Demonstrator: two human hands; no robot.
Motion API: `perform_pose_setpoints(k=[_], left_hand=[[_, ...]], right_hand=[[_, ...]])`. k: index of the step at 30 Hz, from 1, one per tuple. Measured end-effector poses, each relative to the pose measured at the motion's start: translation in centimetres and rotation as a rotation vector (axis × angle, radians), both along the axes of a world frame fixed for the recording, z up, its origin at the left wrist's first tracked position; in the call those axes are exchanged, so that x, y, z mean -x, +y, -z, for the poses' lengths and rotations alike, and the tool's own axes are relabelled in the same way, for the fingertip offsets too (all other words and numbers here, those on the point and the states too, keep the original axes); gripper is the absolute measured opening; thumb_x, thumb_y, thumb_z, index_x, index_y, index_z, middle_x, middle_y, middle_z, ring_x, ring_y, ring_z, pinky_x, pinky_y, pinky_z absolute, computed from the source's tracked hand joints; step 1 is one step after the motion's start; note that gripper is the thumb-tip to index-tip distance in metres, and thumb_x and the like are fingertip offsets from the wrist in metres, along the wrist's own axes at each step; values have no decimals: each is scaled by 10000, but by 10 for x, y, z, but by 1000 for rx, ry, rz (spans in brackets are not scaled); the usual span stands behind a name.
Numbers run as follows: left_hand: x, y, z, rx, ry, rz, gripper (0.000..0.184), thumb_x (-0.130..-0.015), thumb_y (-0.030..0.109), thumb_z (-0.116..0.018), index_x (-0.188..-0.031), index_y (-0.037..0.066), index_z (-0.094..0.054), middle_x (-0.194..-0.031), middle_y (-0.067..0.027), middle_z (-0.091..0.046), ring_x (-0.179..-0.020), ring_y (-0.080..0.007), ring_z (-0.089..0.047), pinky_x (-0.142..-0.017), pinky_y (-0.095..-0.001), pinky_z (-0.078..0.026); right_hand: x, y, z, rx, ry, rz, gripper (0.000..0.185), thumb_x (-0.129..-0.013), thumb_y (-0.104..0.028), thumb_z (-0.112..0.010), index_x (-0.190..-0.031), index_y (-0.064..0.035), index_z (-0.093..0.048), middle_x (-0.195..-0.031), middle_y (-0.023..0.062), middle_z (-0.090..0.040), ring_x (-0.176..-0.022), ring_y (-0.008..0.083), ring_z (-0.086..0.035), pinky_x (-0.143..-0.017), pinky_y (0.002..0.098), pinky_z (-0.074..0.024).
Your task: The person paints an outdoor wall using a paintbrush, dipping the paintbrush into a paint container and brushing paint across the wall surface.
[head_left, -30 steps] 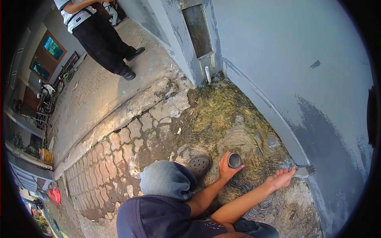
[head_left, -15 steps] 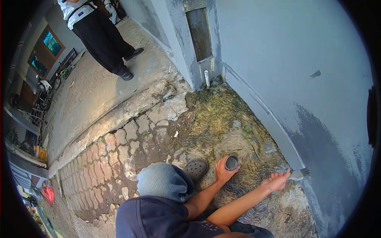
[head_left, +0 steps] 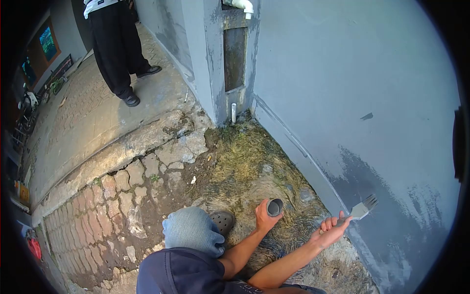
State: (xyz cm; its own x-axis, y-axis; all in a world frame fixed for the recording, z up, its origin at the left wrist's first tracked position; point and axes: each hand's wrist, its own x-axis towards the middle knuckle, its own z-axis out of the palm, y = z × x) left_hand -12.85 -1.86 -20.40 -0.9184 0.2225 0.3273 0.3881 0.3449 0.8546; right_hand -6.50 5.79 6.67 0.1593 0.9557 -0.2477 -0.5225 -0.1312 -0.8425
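Observation:
My left hand [head_left: 265, 223] is closed around a grey cup [head_left: 275, 207] with its open top tilted toward the camera. Its inside looks grey, and the depth of any contents cannot be made out. Farther right, my right hand [head_left: 330, 232] grips the handle of a paintbrush [head_left: 363, 209]. The bristles, spread at the tip, are over a darker grey patch [head_left: 360, 171] on the lower part of the light grey wall [head_left: 352, 63]; whether they touch it is unclear.
A person [head_left: 116, 49] in dark trousers and black shoes stands on the pavement at upper left. A white pipe [head_left: 233, 112] rises at the wall corner. Mossy, uneven ground [head_left: 245, 157] borders the wall, beside broken paving stones [head_left: 122, 181]. My shoe [head_left: 223, 222] rests close by.
The view has shifted, so the surroundings sit farther left and lower. The brush now points up and away from the wall's bottom edge, over the dark patch. The cup remains in my left hand.

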Motion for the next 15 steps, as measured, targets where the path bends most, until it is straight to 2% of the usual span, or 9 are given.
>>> perform_pose_setpoints(k=[2, 3, 6, 9, 11, 15], left_hand=[[2, 5, -7, -4, -128, 51, 862, -606, 313, -908, -1293, -3, -495, -1246, -193, -581, -1156, -355, -557, -1007, -482, -383], [4, 9, -9, -15, -127, 58, 862, -606, 313, -908, -1293, -3, -495, -1246, -193, -581, -1156, -355, -557, -1007, -482, -383], [17, 20, -13, -61, -174, 78, 862, -598, 313, -904, -1293, 1, -501, -1240, -188, -589, -1144, -353, -565, -1021, -484, -375], [29, 29, -24, -103, -290, 175, 847, -582, 309, -903, -1277, 2, -528, -1217, -188, -608, -1132, -360, -578, -1012, -479, -403], [39, 30, -48, -223, -317, 251, 786, -537, 265, -921, -1202, 7, -592, -1125, -169, -667, -1082, -340, -636, -921, -435, -502], [58, 38, -81, -167, -235, 446, 822, -524, 255, -920, -1233, 9, -585, -1158, -182, -659, -1090, -338, -639, -926, -424, -510]], right_hand=[[6, -6, -22, -135, -18, -16, 505, -1036, -456, -450, -1116, 35, -539, -655, -40, -272, -476, 30, -215, -384, 220, -145], [9, -9, -36, -147, -17, -10, 505, -1036, -456, -450, -1116, 35, -539, -655, -40, -272, -476, 30, -215, -384, 220, -145], [23, -14, -77, -348, -61, -93, 562, -1058, -502, -323, -1134, 10, -542, -645, -34, -298, -456, 25, -230, -353, 207, -153], [34, -10, -121, -488, -50, -191, 500, -1070, -439, -345, -1154, 8, -553, -656, -36, -291, -469, 27, -209, -369, 196, -151], [34, 5, -149, -587, -66, -328, 506, -1067, -457, -331, -1117, -3, -549, -622, -35, -303, -442, 28, -221, -360, 201, -149], [39, 29, -194, -634, -396, -500, 454, -1064, -391, -381, -1104, 10, -590, -599, -65, -282, -446, 20, -215, -384, 207, -156]])
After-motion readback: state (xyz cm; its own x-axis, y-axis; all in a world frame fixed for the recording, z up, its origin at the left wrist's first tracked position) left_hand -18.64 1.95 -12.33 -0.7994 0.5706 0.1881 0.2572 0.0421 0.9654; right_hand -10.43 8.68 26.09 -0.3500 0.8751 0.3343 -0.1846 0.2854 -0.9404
